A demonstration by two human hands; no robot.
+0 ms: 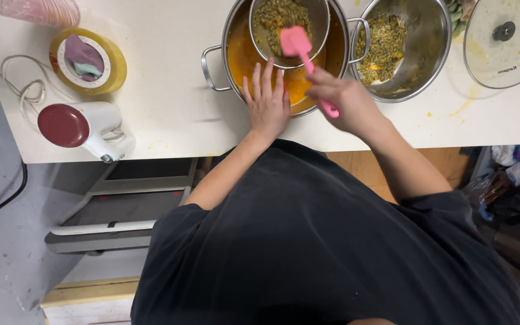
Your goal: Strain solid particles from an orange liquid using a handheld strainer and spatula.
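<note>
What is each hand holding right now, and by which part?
The right hand grips the pink spatula by its handle's lower end. The left hand holds nothing; it lies flat on the near rim of the steel pot.

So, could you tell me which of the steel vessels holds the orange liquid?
The handled pot under the sieve, where the left hand rests; the bowl to its right holds only seedy pulp.

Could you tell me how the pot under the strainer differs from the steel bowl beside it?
The pot holds orange liquid; the steel bowl holds greenish-yellow pulp. The pot has side handles and carries the strainer; the bowl has neither. The left hand touches the pot's rim, not the bowl. Both are shiny steel.
</note>
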